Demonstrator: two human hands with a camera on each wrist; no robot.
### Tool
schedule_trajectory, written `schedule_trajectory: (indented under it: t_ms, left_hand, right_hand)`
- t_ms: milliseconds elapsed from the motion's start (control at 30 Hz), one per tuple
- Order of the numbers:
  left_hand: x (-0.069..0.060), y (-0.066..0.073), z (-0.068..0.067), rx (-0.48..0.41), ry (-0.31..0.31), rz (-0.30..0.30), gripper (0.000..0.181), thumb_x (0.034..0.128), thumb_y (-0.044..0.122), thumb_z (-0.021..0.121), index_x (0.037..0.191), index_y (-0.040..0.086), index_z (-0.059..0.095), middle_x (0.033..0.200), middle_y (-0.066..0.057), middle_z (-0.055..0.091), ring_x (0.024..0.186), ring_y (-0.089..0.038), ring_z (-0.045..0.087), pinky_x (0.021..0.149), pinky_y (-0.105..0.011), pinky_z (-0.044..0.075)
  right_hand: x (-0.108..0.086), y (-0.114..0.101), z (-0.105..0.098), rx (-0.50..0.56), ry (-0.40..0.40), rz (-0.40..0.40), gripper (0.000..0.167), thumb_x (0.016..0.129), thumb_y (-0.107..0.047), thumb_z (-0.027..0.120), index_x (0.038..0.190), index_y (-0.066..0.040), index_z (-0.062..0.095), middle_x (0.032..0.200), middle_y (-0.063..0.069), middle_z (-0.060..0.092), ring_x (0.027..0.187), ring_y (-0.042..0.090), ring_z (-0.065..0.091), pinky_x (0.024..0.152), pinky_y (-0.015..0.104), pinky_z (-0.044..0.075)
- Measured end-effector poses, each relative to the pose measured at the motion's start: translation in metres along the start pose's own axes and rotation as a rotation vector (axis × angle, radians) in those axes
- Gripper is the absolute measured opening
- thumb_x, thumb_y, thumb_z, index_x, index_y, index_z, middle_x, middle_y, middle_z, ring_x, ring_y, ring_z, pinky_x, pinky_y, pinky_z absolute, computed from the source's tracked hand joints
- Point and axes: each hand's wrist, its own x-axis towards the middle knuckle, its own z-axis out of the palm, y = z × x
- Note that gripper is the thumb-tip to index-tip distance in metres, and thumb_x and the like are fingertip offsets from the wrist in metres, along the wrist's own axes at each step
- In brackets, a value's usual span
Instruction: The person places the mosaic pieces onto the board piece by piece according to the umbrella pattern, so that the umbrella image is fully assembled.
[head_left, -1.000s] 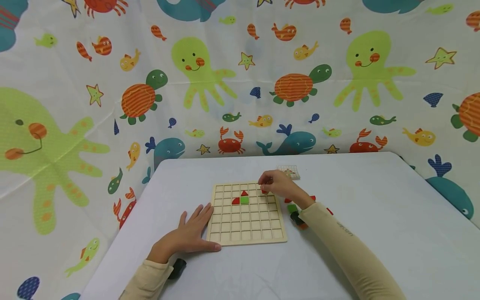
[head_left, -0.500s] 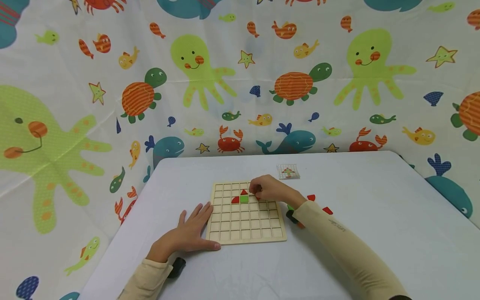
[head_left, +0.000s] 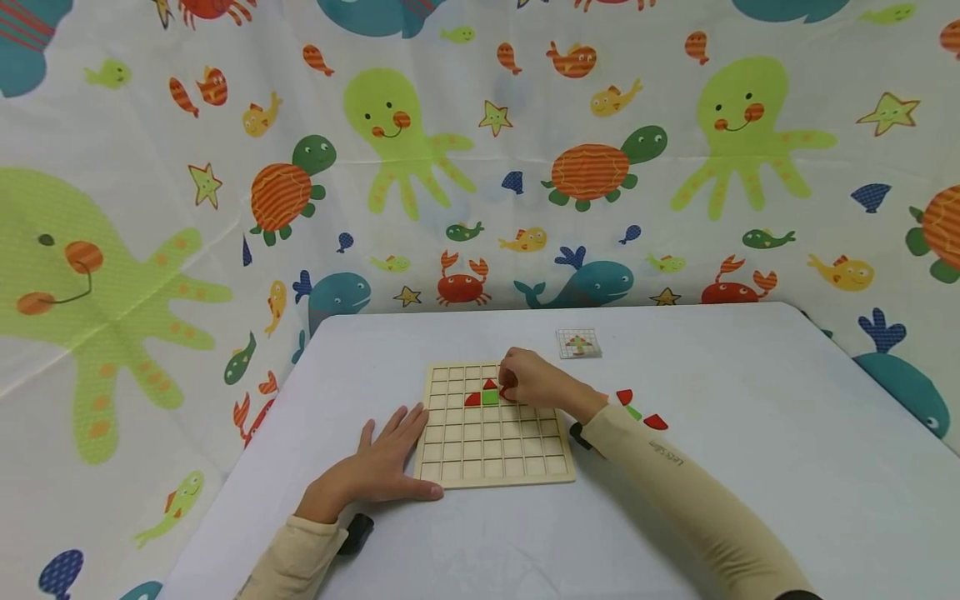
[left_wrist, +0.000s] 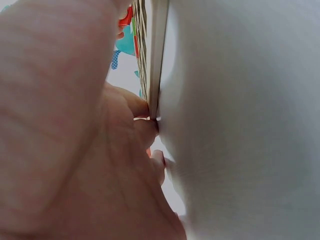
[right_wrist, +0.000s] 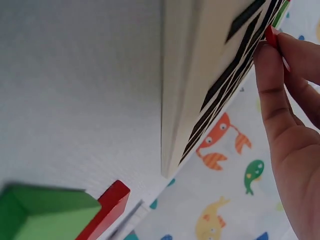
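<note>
A wooden grid board [head_left: 491,450] lies on the table. On it a green square block [head_left: 490,397] has a red triangle block [head_left: 490,384] behind it and a red curved-edge block [head_left: 472,400] to its left. My right hand [head_left: 540,379] is over the board just right of the green square, pinching a small red block [right_wrist: 270,36] between thumb and fingers, low at the grid. The block's full shape is hidden. With fingers spread, my left hand [head_left: 378,471] rests against the board's left edge and near corner.
A small card with a coloured grid picture [head_left: 578,343] lies behind the board. Right of the board are loose blocks, including two red ones [head_left: 656,422] and a green one [head_left: 633,412], partly hidden by the right forearm. A patterned cloth [head_left: 480,167] hangs behind the table.
My right hand has moved left across the board with the red block, from near its far right corner to beside the green square. The left hand keeps its place.
</note>
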Motion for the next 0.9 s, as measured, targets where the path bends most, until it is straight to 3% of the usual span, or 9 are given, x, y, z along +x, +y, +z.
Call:
schedule_trajectory:
  t_ms: [100,533,900]
  left_hand:
    - [-0.0002,0.0003,-0.0007,0.002,0.001,0.001,0.129,0.0808,0.067,0.084,0.171,0.002,0.019,0.178,-0.018,0.014,0.163,-0.041,0.003,0.12,-0.074,-0.007]
    - [-0.0009,0.0001,-0.0002,0.011,0.001,0.001,0.129,0.0803,0.068,0.083,0.171,0.003,0.019,0.178,-0.016,0.014,0.164,-0.04,0.002,0.12,-0.075,-0.006]
    - [-0.0007,-0.0001,-0.0005,0.003,-0.001,0.003,0.127,0.0817,0.066,0.083,0.17,0.002,0.019,0.178,-0.018,0.014,0.163,-0.041,0.003,0.12,-0.074,-0.007]
  right_hand:
    - [-0.0001,0.0013,0.0012,-0.016,0.01,-0.024,0.003,0.096,0.001,0.078,0.097,-0.002,0.078,0.1,0.003,0.063,0.091,0.016,0.057,0.08,0.031,0.054]
    - [-0.0005,-0.0032,-0.0022,-0.044,-0.047,-0.115,0.022,0.093,0.014,0.071,0.095,-0.004,0.084,0.099,0.003,0.064,0.09,0.017,0.057,0.084,0.031,0.055]
    - [-0.0018,-0.0045,0.0033,-0.07,-0.044,-0.095,0.025,0.093,0.014,0.069,0.109,-0.002,0.08,0.1,0.004,0.069,0.086,0.017,0.058,0.078,0.029,0.054]
